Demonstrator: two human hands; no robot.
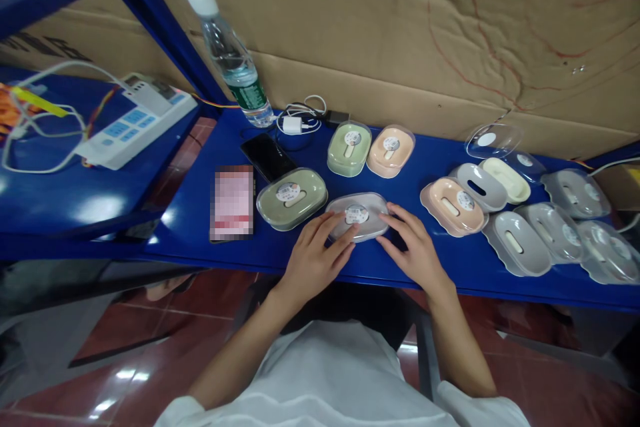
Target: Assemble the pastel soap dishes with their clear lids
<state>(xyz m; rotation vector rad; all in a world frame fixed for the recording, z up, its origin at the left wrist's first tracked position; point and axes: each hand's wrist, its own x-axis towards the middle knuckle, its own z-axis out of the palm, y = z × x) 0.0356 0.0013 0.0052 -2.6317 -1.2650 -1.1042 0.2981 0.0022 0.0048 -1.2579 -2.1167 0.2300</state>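
A grey oval box with a clear lid and a round label (367, 219) lies on the blue table (380, 268) in front of me. My left hand (320, 255) rests on its left side, fingers spread over the lid by the label. At the right end, my right hand (414, 245) touches the lid's edge with its fingers apart. A green lidded box (293, 199) sits just left of the grey one. Behind stand another green box (349, 150) and a peach box (391, 152), both lidded and labelled.
At right are a peach box (454, 207), several grey boxes (517, 243), a cream tray (505, 180) and loose clear lids (494, 140). At left are two phones (267, 155), a water bottle (233, 63), a charger (293, 125) and a power strip (135, 130). Cardboard lines the back.
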